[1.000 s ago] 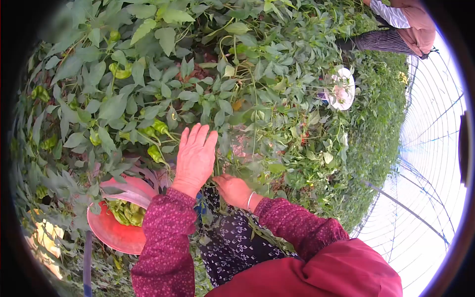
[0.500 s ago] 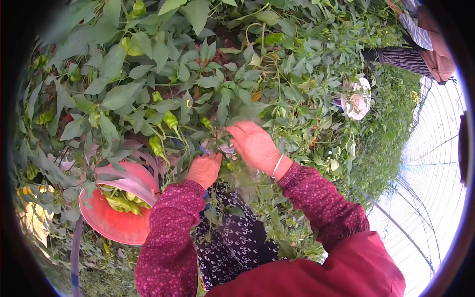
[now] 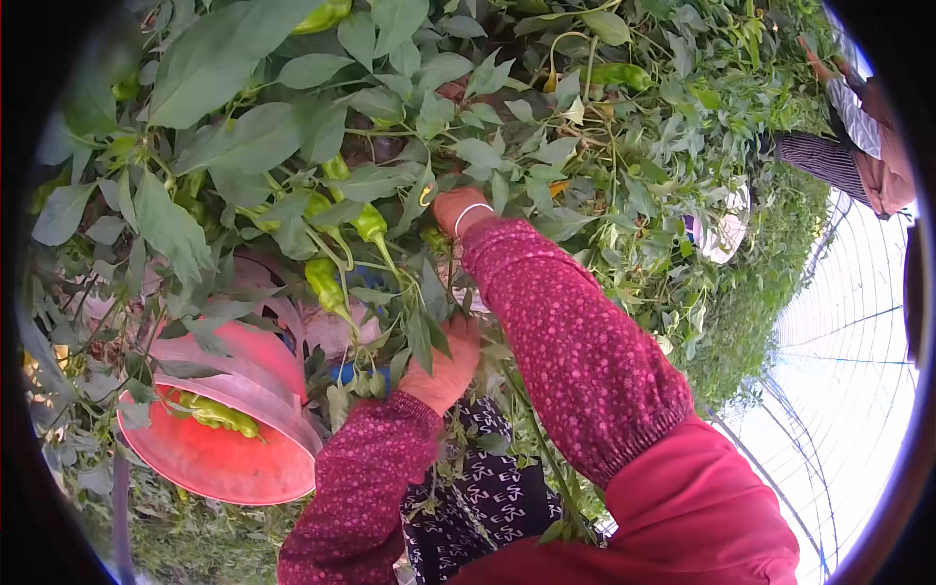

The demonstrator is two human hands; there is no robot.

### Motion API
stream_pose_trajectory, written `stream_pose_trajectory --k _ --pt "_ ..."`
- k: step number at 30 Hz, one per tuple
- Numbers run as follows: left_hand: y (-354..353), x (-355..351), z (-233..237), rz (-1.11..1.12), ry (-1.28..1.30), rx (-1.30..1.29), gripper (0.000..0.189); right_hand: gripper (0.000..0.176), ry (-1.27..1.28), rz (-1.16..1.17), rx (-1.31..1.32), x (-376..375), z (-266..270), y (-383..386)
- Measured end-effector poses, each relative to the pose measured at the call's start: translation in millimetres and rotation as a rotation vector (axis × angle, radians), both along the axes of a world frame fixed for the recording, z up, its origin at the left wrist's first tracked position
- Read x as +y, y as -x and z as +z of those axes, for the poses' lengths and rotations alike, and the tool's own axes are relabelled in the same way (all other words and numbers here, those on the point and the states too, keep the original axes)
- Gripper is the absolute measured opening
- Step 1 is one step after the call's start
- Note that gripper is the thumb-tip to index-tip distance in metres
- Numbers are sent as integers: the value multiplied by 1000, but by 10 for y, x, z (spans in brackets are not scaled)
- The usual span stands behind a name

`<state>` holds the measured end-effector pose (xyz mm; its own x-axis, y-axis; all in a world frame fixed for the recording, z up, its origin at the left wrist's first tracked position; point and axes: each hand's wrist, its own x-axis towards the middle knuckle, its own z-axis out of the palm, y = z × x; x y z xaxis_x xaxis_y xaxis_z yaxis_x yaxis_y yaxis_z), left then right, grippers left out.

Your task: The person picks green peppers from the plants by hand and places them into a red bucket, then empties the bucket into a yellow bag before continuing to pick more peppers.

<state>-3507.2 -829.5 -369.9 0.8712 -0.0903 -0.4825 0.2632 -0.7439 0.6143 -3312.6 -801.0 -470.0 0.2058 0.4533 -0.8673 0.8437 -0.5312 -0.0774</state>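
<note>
Green peppers hang on the leafy plants in front of me, among them one green pepper [image 3: 370, 224] and a lower one [image 3: 324, 283]. My right hand [image 3: 458, 207], with a white bracelet at its wrist, reaches in among the stems right of these peppers. Leaves cover its fingers. My left hand [image 3: 448, 366] is lower down, beside the plant stems above my patterned trousers [image 3: 487, 468]. Its fingertips are hidden by foliage, so I cannot make out what it touches. Left of it, a tilted red bucket [image 3: 219, 458] holds green peppers [image 3: 219, 414].
Another person [image 3: 863, 146] is among the plants at the upper right. A pale round object [image 3: 726, 229] sits in the foliage nearer to me. Another green pepper [image 3: 619, 75] hangs farther back. The netted greenhouse wall [image 3: 838, 341] curves along the right.
My right hand has moved forward and left into the leaves. The left hand is now farther right and lower. The view has shifted closer to the plants.
</note>
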Motion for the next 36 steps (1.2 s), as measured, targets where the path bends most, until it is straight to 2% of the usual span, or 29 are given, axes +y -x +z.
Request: stream_pose_trajectory --k 1,2,5,8,11,12,14,16,18,19,20,21,22,25,27,28,31,33,36 --pt "-25 48 63 53 58 25 39 21 32 -21 -31 9 -30 -21" --pt "-24 52 82 68 109 62 42 31 144 -35 -19 5 -98 -55" --pt "15 -35 3 99 252 154 45 35 51 80 -235 -82 -310 -56" --pt "52 -86 -4 118 102 17 46 37 -22 212 -392 -178 -462 -123" --pt "15 -41 -21 243 -33 -264 37 40 -131 305 -507 -266 -581 -213" --pt "-2 -28 -7 212 -17 -185 39 41 -162 279 -507 -284 -625 -247" --pt "-21 -21 18 149 12 -26 46 42 -222 -13 -367 -367 -868 -312" --pt "16 -70 -29 124 -54 -80 46 44 -272 -305 -214 -548 -1203 -326" --pt "32 -79 -39 148 -55 -102 46 43 -770 -681 203 -809 -1536 -257" --pt "28 -66 -33 188 -26 -98 47 43 -449 -485 52 -554 -1060 -221" --pt "24 -56 -30 229 3 -95 48 43 -98 -140 -87 -272 -541 -178" --pt "14 -56 -28 243 14 -92 48 43 179 191 -119 40 24 -127" --pt "6 -40 -28 251 17 -88 48 42 277 316 -127 67 108 -97" --pt "-2 -25 -3 242 19 -80 49 34 66 274 -167 -284 -72 -193" --pt "-8 -16 1 231 15 -71 49 30 -188 281 -277 -583 -321 -197" --pt "-25 -12 3 226 13 -70 49 29 -83 349 -221 -443 -173 -184" --pt "-29 -13 8 212 17 -63 50 25 -13 156 -326 -300 -430 -114" --pt "-38 -22 -8 209 21 -62 50 30 88 273 -375 -138 -217 -46" --pt "-25 -41 -21 209 31 -54 51 33 124 206 -361 -111 -353 -113"
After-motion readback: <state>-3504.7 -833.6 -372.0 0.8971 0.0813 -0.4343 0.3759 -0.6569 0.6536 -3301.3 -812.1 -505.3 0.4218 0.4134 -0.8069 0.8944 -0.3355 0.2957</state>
